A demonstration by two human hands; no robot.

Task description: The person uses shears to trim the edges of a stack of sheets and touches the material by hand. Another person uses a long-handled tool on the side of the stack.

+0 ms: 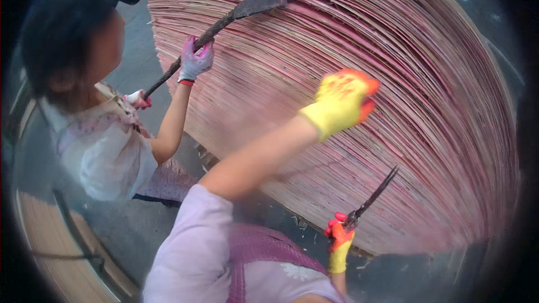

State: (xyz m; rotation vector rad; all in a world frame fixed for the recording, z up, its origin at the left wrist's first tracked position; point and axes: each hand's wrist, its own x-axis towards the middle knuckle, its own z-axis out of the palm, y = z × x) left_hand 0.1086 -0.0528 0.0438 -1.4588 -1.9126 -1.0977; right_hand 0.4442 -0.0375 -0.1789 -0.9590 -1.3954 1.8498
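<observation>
A tall stack of thin wood sheets [269,73] with pink-stained edges fills the view in front of me. My left hand [343,101], in a yellow glove with orange fingers, is up against the sheet edges, slightly blurred. Its fingers are curled closed; what lies in them, if anything, is hidden. Lower down, my right hand [339,241] wears a matching glove and is closed around dark shears [370,199]. Their narrow blades look closed and point up and right, in front of the stack's lower part.
At left, a co-worker [112,140] in patterned gloves holds a long-handled tool with a curved dark blade [259,5], its tip at the stack's upper edges. A pale wooden stack [56,247] with a dark bar stands lower left. Grey floor [135,230] shows between.
</observation>
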